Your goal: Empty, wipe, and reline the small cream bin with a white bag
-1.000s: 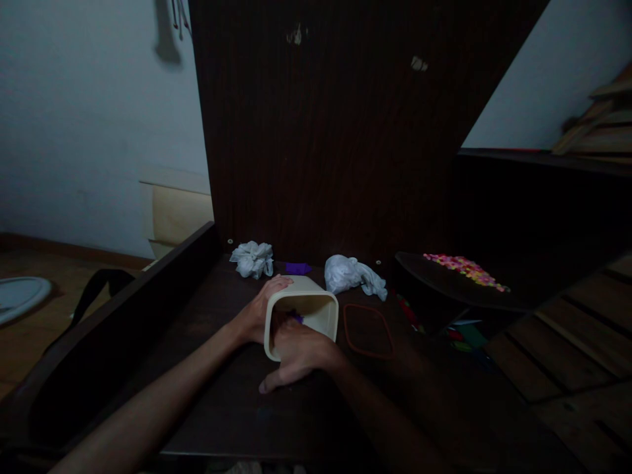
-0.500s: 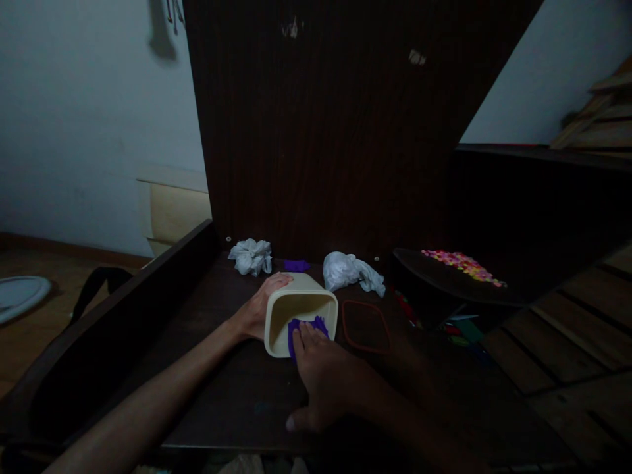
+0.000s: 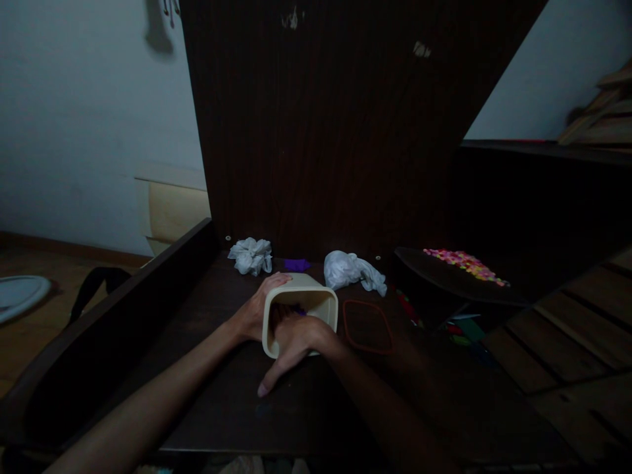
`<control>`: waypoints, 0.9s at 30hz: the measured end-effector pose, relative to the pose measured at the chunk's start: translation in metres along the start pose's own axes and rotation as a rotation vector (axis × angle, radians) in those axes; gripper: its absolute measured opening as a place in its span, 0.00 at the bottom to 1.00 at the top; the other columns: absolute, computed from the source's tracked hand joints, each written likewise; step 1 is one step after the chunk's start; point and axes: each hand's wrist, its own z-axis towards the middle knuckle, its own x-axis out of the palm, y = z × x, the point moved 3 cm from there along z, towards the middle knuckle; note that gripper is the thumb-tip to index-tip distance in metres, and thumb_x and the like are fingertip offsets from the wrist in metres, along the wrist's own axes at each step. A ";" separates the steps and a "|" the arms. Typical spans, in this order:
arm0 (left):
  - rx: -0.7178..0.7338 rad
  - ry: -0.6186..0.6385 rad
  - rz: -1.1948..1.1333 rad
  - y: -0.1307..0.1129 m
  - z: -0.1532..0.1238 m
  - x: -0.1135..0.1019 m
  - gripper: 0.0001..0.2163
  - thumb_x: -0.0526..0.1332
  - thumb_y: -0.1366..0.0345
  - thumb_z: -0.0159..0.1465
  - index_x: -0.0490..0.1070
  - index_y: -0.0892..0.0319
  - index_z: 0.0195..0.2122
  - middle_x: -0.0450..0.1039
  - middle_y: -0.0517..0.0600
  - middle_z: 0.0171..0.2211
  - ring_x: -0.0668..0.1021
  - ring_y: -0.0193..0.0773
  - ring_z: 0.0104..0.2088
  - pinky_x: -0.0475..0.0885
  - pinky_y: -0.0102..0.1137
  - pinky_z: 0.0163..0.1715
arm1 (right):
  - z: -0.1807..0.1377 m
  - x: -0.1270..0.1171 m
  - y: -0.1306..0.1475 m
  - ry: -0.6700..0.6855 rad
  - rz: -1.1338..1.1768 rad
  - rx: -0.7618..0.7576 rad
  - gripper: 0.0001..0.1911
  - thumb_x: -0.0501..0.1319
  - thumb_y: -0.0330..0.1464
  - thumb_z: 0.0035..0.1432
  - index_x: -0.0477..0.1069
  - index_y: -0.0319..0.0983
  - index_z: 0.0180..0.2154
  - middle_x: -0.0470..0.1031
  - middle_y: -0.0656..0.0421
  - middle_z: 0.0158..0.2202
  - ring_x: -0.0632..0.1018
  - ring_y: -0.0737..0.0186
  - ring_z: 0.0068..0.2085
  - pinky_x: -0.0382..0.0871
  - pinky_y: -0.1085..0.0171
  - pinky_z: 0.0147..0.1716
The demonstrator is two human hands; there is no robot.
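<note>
A cream plastic container (image 3: 302, 282) with a rounded-square mouth lies on its side on the dark wooden surface, its opening towards me. My left hand (image 3: 257, 308) is wrapped round its left side and steadies it. Inside the mouth is my right hand (image 3: 296, 339), fingers deep in the container and thumb sticking out below the rim. A bit of purple cloth (image 3: 299, 310) shows by its fingertips; most of the cloth is hidden. To the right of the container, a reddish-brown rounded-square ring (image 3: 368, 351) lies flat.
Behind the container are a crumpled white plastic bag (image 3: 251, 255), a folded purple piece (image 3: 296, 264) and a second whitish bag (image 3: 343, 270). At right, a dark ledge (image 3: 434, 273) bears small pink and yellow bits (image 3: 467, 265). A raised wooden side (image 3: 123, 309) borders the left.
My right hand has pushed deeper into the container with the purple cloth and shifted left, its thumb now lower left of the rim. My left hand and the container have barely moved.
</note>
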 end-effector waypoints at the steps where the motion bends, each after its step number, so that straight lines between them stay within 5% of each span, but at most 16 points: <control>1: -0.007 0.003 -0.002 0.000 0.000 0.000 0.50 0.73 0.45 0.57 0.47 0.55 0.73 0.65 0.68 0.63 0.70 0.66 0.65 0.61 0.66 0.66 | -0.004 0.001 0.002 -0.037 0.008 -0.014 0.65 0.75 0.58 0.37 0.63 0.25 0.67 0.60 0.34 0.70 0.64 0.31 0.69 0.61 0.48 0.68; 7: -0.054 0.013 -0.020 0.004 -0.003 -0.003 0.44 0.71 0.50 0.61 0.51 0.56 0.72 0.64 0.67 0.64 0.69 0.66 0.66 0.63 0.65 0.65 | -0.039 0.016 0.018 -0.211 0.057 -0.081 0.73 0.76 0.54 0.40 0.44 0.20 0.72 0.45 0.30 0.74 0.54 0.33 0.73 0.52 0.49 0.72; 15: -0.068 0.027 -0.070 0.002 0.001 -0.004 0.52 0.75 0.45 0.53 0.49 0.52 0.73 0.64 0.65 0.64 0.69 0.68 0.65 0.64 0.65 0.66 | -0.091 0.035 0.018 -0.243 0.011 -0.113 0.69 0.76 0.49 0.46 0.43 0.17 0.72 0.41 0.29 0.74 0.50 0.33 0.74 0.49 0.48 0.72; 21: -0.028 0.053 -0.020 -0.002 0.006 -0.001 0.53 0.74 0.46 0.54 0.45 0.52 0.74 0.65 0.65 0.63 0.70 0.67 0.65 0.64 0.65 0.66 | -0.070 0.039 -0.003 -0.245 0.004 0.036 0.67 0.77 0.47 0.42 0.49 0.27 0.73 0.50 0.31 0.73 0.57 0.28 0.72 0.56 0.39 0.68; 27: -0.029 0.044 0.027 -0.003 0.005 -0.001 0.52 0.74 0.47 0.55 0.45 0.52 0.73 0.66 0.65 0.64 0.70 0.66 0.65 0.65 0.64 0.65 | -0.023 0.010 -0.005 -0.018 -0.148 0.173 0.72 0.76 0.56 0.39 0.49 0.19 0.71 0.53 0.27 0.71 0.63 0.29 0.70 0.61 0.47 0.67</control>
